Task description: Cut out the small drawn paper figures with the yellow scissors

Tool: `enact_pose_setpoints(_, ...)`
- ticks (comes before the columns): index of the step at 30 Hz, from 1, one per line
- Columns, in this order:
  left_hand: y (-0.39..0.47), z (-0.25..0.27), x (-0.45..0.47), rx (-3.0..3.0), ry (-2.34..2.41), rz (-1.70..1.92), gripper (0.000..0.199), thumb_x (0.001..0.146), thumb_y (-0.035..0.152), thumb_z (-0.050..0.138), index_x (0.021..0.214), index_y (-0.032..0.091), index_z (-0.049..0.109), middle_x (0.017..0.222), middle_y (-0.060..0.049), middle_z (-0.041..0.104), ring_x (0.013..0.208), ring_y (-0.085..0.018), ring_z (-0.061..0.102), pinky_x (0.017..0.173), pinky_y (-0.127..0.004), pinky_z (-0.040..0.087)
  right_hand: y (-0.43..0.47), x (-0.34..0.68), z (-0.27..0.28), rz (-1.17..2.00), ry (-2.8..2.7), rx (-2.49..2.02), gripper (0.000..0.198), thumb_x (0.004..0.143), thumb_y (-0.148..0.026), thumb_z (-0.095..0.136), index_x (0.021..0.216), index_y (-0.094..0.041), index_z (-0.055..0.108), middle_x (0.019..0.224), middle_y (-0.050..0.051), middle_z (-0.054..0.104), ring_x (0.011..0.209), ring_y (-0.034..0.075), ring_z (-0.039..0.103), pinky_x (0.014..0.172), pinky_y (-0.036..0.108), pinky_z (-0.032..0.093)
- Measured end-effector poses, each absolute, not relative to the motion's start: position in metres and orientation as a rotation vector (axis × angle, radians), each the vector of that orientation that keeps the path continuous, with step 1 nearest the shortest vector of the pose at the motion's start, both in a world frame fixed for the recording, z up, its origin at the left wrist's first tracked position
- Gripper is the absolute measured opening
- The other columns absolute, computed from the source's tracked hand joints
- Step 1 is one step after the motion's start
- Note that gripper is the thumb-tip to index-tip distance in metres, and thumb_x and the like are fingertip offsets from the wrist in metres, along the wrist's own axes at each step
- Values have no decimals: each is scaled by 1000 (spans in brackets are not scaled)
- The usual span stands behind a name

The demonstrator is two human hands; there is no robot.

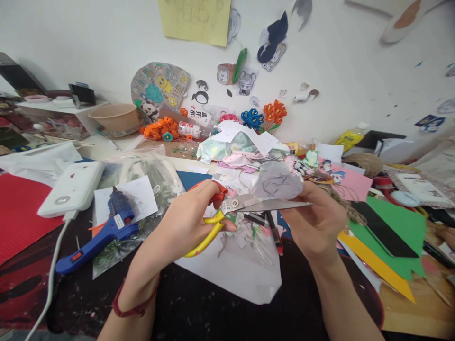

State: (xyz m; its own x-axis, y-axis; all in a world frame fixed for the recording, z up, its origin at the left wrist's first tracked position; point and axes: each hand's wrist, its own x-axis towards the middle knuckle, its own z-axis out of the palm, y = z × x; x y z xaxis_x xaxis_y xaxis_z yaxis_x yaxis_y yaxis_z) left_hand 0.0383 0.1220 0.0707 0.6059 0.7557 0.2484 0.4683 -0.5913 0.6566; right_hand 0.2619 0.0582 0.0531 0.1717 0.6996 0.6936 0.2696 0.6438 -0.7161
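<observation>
My left hand point(192, 215) is closed round the handles of a pair of scissors point(245, 204), one handle red and the other yellow. The blades point right. Between my right fingers is a small grey piece of paper point(277, 181) with dark lines drawn on it. My right hand point(316, 218) grips it by its right edge, and part of that hand lies behind the blade tip. The lower blade passes along the bottom of the grey paper. Whether the blades touch it I cannot tell. Below the scissors lies a white sheet point(249, 279) with scraps on it.
A blue glue gun point(113, 229) and a white power bank point(73, 187) with a cable lie at left. Behind are heaped fabric scraps point(227, 149) and orange flowers point(161, 128). Green card point(398, 227) and a black strip point(384, 229) lie at right.
</observation>
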Motion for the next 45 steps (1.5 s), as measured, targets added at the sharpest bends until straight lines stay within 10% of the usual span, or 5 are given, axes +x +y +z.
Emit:
enact_pose_setpoints(24, 126, 68, 29, 1987, 882, 941, 34, 84, 53, 61, 89, 21, 52, 67, 3, 43, 61, -14, 41, 54, -29, 32, 61, 258, 57, 446, -1320, -863, 12, 88, -23, 69, 99, -23, 73, 85, 5, 73, 78, 21, 71, 70, 35, 62)
enact_pose_setpoints(45, 97, 67, 79, 1450, 763, 1125, 32, 79, 27, 74, 77, 24, 42, 67, 4, 49, 64, -13, 48, 60, -29, 43, 60, 245, 55, 756, -1296, -880, 8, 90, -21, 69, 97, -21, 74, 82, 3, 76, 70, 16, 73, 64, 29, 63)
